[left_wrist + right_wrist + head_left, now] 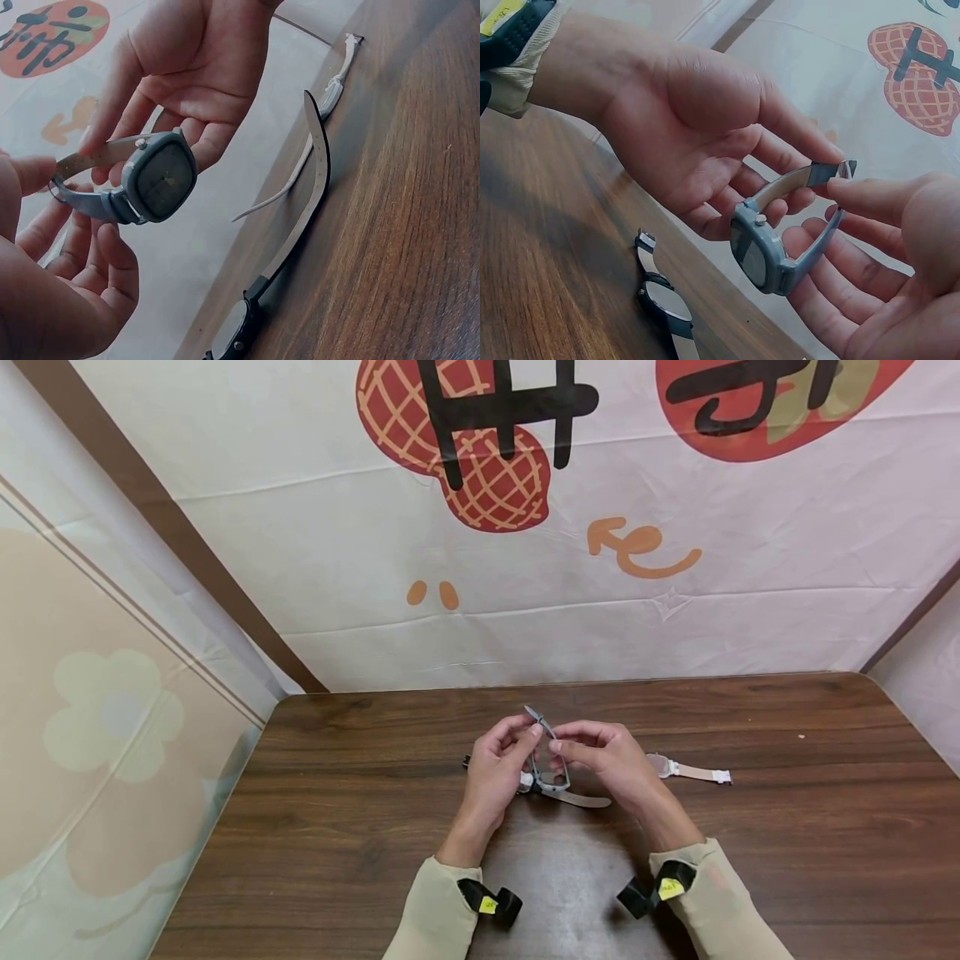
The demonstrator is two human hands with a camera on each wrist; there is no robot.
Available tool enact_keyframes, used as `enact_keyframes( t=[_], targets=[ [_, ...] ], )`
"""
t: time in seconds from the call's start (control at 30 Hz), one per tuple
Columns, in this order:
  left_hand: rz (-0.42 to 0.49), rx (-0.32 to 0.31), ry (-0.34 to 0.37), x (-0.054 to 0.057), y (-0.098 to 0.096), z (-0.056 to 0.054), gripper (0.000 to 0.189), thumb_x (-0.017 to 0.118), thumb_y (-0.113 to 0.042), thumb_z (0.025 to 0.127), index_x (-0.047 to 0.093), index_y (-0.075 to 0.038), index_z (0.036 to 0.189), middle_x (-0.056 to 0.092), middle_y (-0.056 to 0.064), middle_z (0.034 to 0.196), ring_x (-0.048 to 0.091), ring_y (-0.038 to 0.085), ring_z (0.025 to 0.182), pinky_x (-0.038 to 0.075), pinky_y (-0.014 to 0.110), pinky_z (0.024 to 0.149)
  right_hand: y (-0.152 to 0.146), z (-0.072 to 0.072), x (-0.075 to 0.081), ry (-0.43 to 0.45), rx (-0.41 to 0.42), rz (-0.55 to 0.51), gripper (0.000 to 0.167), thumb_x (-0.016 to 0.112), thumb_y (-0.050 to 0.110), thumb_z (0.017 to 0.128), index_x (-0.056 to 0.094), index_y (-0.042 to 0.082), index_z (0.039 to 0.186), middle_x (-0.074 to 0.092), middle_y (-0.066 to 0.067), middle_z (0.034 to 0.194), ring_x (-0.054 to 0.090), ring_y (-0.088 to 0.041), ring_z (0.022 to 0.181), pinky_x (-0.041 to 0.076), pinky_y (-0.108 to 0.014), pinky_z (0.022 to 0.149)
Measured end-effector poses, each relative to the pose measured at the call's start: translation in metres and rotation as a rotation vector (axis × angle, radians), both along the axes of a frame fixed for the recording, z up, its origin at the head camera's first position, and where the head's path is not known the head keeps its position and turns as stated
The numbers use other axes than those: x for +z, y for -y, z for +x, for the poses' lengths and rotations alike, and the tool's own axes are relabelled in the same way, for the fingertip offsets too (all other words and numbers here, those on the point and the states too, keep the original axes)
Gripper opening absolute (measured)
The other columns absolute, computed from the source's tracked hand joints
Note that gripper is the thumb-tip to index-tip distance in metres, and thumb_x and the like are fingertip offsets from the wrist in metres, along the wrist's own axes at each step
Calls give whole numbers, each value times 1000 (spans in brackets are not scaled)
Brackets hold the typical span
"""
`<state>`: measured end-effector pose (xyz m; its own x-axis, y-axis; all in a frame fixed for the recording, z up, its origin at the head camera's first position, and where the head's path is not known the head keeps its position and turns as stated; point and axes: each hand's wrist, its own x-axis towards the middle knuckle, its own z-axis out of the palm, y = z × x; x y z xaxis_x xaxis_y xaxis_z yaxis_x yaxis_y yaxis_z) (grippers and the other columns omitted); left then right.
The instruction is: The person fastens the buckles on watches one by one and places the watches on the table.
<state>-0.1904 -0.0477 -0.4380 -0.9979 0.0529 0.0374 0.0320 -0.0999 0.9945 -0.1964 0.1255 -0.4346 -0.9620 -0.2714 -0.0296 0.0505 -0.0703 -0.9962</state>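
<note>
I see the gray-blue watch (pixel 160 178) between the left hand (pixel 495 764) and right hand (pixel 613 758), each pinching its strap (pixel 819 244); I judge the fastening is being worked, calling next for steady fingertips. Beneath lies a black watch (pixel 666 301); past the right wrist, a white watch (pixel 693 772).
</note>
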Motion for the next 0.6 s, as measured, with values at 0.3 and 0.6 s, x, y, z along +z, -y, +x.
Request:
enact_keyframes(
  t=[0.3, 0.6],
  targets=[
    [28, 39, -12, 0, 0, 0, 24, 66, -14, 95, 67, 0, 115, 69, 8, 92, 60, 16, 70, 48, 23, 63, 1, -1, -2, 8, 4, 9, 33, 70, 9, 92, 64, -14, 115, 74, -5, 90, 71, -16, 77, 58, -35, 80],
    [35, 39, -9, 1, 0, 0, 23, 67, -11, 94, 67, 1, 114, 69, 8, 90, 59, 15, 70, 48, 21, 63, 0, -1, -1, -19, 15, 70, 36, 72, 7, 88, 66, -11, 118, 76, -6, 98, 71, -12, 84, 56, -31, 82]
  ],
)
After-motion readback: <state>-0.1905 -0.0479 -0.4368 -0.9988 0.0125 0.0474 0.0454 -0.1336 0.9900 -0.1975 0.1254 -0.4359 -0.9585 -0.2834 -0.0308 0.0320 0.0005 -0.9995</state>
